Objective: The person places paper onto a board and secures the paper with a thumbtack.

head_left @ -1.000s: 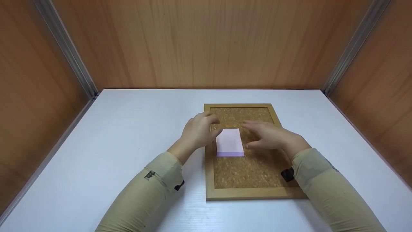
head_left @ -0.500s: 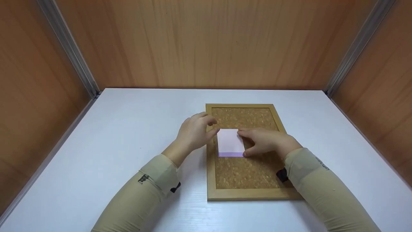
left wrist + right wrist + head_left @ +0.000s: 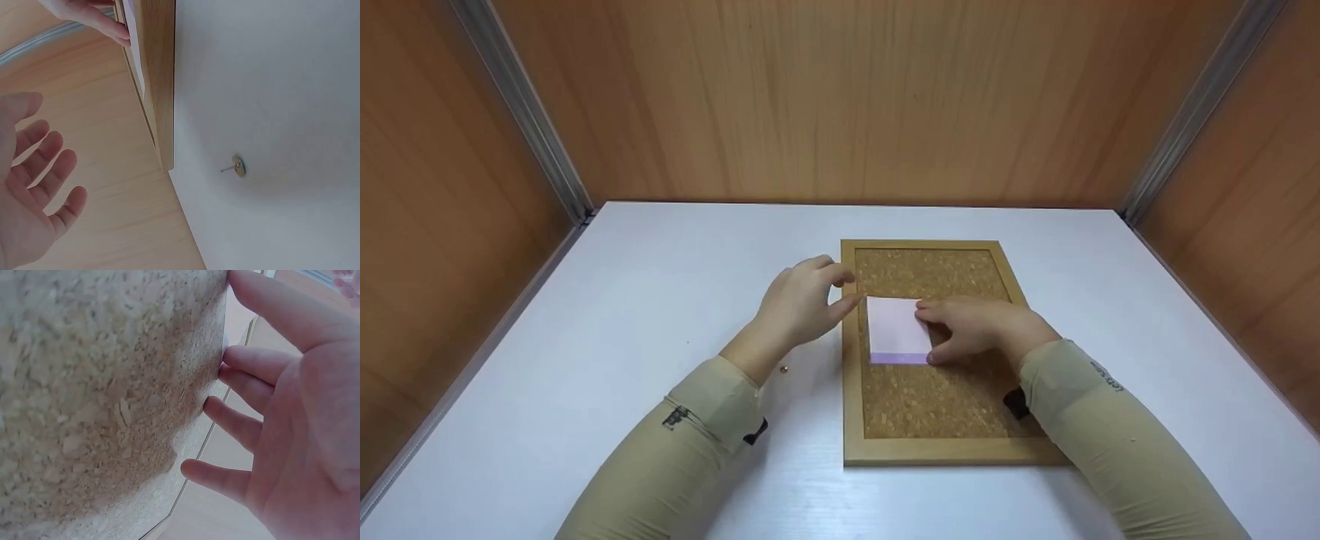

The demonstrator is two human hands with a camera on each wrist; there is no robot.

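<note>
A small brass pushpin [image 3: 784, 368] lies on the white surface [image 3: 622, 300], at about nine o'clock from its centre, point sideways. Wood-grain walls [image 3: 840, 97] enclose the surface, with metal strips [image 3: 521, 112] in the corners.

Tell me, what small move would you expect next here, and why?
Probably the left hand reaches back for the pushpin lying loose on the white table beside the cork board. The right hand rests its fingers on the pink note, flat on the cork, and no pin shows in it.
</note>
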